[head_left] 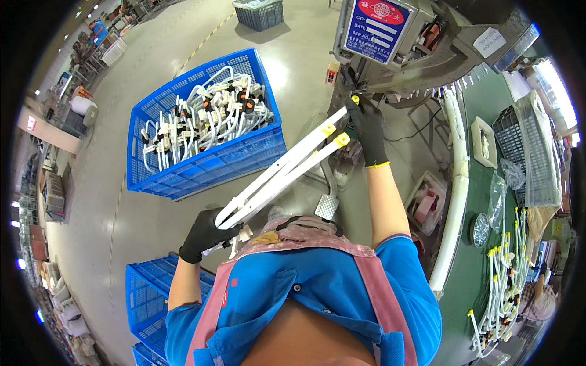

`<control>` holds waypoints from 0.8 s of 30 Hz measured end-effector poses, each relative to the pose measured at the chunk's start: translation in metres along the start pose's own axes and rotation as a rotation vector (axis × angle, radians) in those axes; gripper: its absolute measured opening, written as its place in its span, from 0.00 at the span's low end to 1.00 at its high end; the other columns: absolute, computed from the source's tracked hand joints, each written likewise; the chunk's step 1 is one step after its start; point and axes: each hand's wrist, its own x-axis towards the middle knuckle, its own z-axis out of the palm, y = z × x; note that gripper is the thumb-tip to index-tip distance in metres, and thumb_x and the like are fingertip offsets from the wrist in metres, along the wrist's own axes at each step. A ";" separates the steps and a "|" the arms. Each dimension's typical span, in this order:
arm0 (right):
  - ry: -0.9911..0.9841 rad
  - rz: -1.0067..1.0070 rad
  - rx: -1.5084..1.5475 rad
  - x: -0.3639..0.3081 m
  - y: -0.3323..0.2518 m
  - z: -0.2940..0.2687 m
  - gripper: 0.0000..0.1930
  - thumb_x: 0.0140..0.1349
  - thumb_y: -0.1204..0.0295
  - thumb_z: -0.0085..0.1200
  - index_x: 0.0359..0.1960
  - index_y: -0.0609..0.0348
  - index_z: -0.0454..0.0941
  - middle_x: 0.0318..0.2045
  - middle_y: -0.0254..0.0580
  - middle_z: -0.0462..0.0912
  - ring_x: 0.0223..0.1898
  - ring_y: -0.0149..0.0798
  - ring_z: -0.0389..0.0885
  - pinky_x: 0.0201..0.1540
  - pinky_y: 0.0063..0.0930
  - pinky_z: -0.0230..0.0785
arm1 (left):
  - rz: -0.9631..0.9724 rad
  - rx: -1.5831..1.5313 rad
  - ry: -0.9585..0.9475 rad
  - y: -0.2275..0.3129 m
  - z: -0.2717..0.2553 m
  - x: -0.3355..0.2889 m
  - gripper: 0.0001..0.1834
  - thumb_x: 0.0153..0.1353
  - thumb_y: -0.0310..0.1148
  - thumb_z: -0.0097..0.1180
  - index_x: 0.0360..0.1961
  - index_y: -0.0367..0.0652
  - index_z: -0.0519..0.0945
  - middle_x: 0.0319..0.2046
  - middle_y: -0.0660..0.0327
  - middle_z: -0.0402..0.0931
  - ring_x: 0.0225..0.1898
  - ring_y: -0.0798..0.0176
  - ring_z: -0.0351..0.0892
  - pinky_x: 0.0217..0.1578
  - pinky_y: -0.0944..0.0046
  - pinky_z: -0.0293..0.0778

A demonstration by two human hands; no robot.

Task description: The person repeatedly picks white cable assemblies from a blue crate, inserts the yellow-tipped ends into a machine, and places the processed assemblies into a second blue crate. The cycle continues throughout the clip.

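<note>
A folding frame of white metal tubes point(292, 178) with yellow end pieces slants between my hands. My left hand point(206, 236), in a black glove, is closed around its lower end, where the tubes come together near my apron. Farther up and to the right, my right hand point(368, 125), also gloved in black, grips the far end of one tube by its yellow end piece point(355, 99). Two other yellow ends stick out free just left of that hand. The gripped end is close under the grey press machine point(439, 70); its tooling is partly hidden.
A blue crate point(207, 168) full of white tube assemblies stands left of the frame. More blue crates point(143, 299) sit lower left. A foot pedal point(328, 206) lies below. On the green bench point(455, 268) at right are a metal dish point(480, 229) and more yellow-ended tubes point(502, 274).
</note>
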 end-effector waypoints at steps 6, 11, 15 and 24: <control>-0.061 0.091 0.031 0.010 0.005 0.008 0.21 0.59 0.55 0.56 0.42 0.62 0.80 0.36 0.54 0.82 0.38 0.52 0.79 0.44 0.38 0.69 | -0.070 -0.176 -0.008 -0.006 0.002 0.012 0.21 0.49 0.31 0.69 0.44 0.33 0.79 0.28 0.60 0.81 0.22 0.72 0.78 0.24 0.71 0.75; -0.079 0.108 0.037 0.009 0.000 0.011 0.21 0.59 0.56 0.57 0.44 0.63 0.79 0.37 0.53 0.83 0.39 0.50 0.80 0.46 0.35 0.69 | -0.067 -0.179 -0.011 -0.021 0.002 0.021 0.23 0.48 0.28 0.69 0.46 0.33 0.79 0.29 0.60 0.81 0.25 0.72 0.79 0.28 0.69 0.76; -0.056 0.038 0.060 0.004 -0.003 0.011 0.21 0.59 0.57 0.57 0.46 0.63 0.79 0.38 0.53 0.82 0.40 0.49 0.80 0.47 0.33 0.69 | -0.070 -0.141 -0.044 -0.019 -0.002 0.024 0.22 0.48 0.28 0.69 0.45 0.34 0.79 0.29 0.60 0.81 0.25 0.72 0.78 0.29 0.69 0.76; -0.100 0.143 -0.016 -0.005 0.009 0.016 0.20 0.60 0.58 0.55 0.43 0.65 0.79 0.36 0.50 0.83 0.38 0.46 0.81 0.44 0.34 0.70 | -0.170 0.011 -0.092 0.011 -0.012 0.011 0.20 0.46 0.31 0.68 0.40 0.33 0.79 0.24 0.60 0.79 0.19 0.72 0.75 0.22 0.70 0.72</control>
